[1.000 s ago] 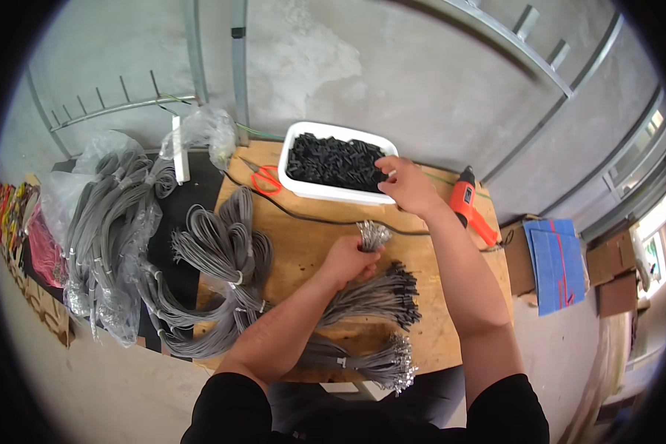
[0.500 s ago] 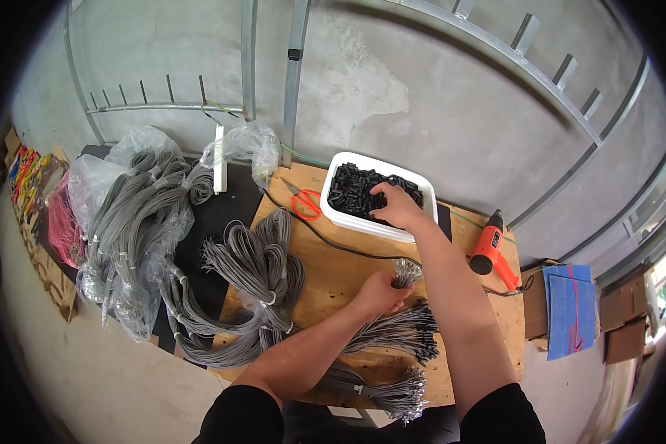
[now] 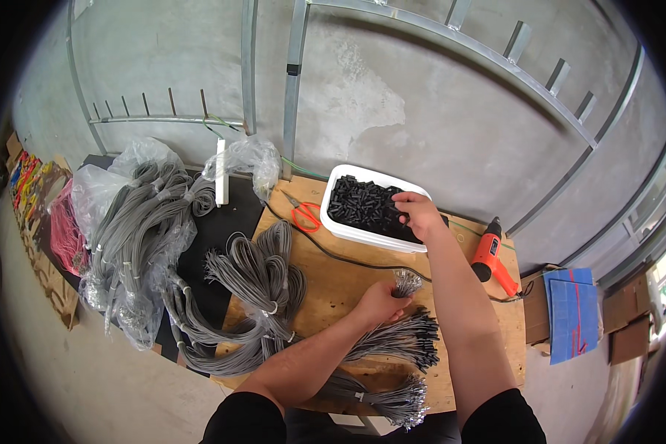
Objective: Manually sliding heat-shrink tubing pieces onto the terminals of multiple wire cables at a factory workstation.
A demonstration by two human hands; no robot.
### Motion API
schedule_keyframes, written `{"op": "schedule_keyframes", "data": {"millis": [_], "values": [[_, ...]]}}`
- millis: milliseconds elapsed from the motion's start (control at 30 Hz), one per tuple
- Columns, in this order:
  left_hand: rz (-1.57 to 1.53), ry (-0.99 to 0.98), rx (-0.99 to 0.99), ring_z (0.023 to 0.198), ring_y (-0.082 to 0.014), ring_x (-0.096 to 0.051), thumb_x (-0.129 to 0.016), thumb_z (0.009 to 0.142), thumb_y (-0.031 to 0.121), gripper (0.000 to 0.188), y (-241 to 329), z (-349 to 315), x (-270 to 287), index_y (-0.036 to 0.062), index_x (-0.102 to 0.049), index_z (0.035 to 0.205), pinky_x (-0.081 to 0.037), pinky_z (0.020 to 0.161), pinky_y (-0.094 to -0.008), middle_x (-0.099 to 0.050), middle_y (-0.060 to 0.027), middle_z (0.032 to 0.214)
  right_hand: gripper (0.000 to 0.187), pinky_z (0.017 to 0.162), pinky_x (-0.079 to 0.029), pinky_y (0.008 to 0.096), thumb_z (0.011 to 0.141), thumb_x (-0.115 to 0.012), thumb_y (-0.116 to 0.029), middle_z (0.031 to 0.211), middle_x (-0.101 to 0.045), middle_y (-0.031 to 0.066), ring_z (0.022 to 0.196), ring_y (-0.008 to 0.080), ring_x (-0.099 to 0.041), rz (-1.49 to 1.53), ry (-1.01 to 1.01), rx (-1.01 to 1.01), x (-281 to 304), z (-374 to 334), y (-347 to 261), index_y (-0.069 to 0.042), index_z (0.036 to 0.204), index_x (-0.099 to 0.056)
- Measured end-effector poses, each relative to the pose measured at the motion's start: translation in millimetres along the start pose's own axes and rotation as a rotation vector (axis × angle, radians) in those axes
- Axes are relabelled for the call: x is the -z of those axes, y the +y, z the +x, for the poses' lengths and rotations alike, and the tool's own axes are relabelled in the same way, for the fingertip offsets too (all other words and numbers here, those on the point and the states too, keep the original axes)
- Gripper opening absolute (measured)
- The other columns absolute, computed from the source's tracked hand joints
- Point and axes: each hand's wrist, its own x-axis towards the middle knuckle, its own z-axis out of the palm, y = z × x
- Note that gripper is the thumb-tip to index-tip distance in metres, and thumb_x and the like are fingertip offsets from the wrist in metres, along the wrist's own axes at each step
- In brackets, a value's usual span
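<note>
My left hand (image 3: pixel 383 303) is closed around a bundle of grey wires, whose silvery bare ends (image 3: pixel 408 283) stick up past the fingers. Over the right side of a white plastic tub (image 3: pixel 374 238) is my right hand (image 3: pixel 419 214), its fingers curled; what they pinch, if anything, is too small to make out. Short black tubes (image 3: pixel 359 206) fill the tub. Just below my left hand lies a wire bundle with black-covered ends (image 3: pixel 422 337). Nearer to me rests another tied wire bundle with silvery ends (image 3: pixel 403 401).
Orange-handled scissors (image 3: pixel 305 214) lie left of the tub, and a black cord (image 3: pixel 340 257) runs past it. An orange heat gun (image 3: pixel 488 255) rests at the right. Large coils of grey wire (image 3: pixel 263 274) and wire in clear plastic (image 3: pixel 137 237) cover the left side. A grey wall stands behind.
My right hand has shifted right within the tub, from the middle of the black tubes toward its right side. My left hand still grips the wires. The whole view has tilted slightly.
</note>
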Motion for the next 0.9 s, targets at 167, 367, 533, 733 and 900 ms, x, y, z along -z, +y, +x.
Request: {"op": "schedule_keyframes", "data": {"millis": [167,367,533,733,900], "values": [[-0.006,-0.014,0.007,0.062,-0.0077,-0.055,-0.068,0.092,0.006,0.013,0,1,-1,-0.0003,-0.068,0.103,-0.047,0.053,-0.0228,-0.063,-0.0007,0.079,0.015,0.053,-0.041,0.0221,0.089,-0.064,-0.001,0.089,-0.062,0.0065,0.075,0.0141,-0.055,0.657,-0.008,-0.022,11,13,1,-0.002,0.105,-0.063],[0.006,0.005,0.018,0.061,-0.0081,-0.055,-0.067,0.092,0.005,0.013,0,1,1,-0.0012,-0.068,0.103,-0.046,0.052,-0.0233,-0.062,-0.0014,0.078,0.010,0.051,-0.044,0.0199,0.092,-0.060,-0.003,0.090,-0.061,0.0118,0.074,0.0182,-0.056,1.084,0.002,-0.002,5,20,1,0.000,0.102,-0.058],[0.005,-0.006,0.021,0.061,-0.0079,-0.055,-0.067,0.092,0.005,0.014,1,4,-5,-0.0017,-0.068,0.104,-0.045,0.052,-0.0227,-0.061,-0.0004,0.078,0.008,0.050,-0.047,0.0197,0.095,-0.055,-0.005,0.091,-0.061,0.0157,0.075,0.0224,-0.058,1.232,-0.071,-0.028,20,33,9,0.003,0.094,-0.056],[-0.042,0.006,-0.041,0.050,-0.0073,-0.051,-0.072,0.091,0.017,0.018,-9,6,-1,0.0010,-0.066,0.086,-0.040,0.045,-0.0232,-0.058,-0.0011,0.064,0.015,0.059,-0.059,0.0252,0.097,-0.053,-0.008,0.091,-0.058,0.0165,0.079,0.0275,-0.061,1.159,0.063,-0.195,1,28,2,0.007,0.092,-0.056],[-0.022,-0.003,0.011,0.060,-0.0073,-0.054,-0.069,0.092,0.011,0.013,3,1,-1,-0.0006,-0.070,0.100,-0.044,0.051,-0.0228,-0.061,-0.0001,0.074,0.018,0.062,-0.061,0.0260,0.098,-0.052,-0.010,0.094,-0.059,0.0172,0.083,0.0287,-0.063,1.222,0.065,-0.169,2,28,5,0.007,0.096,-0.056]]}}
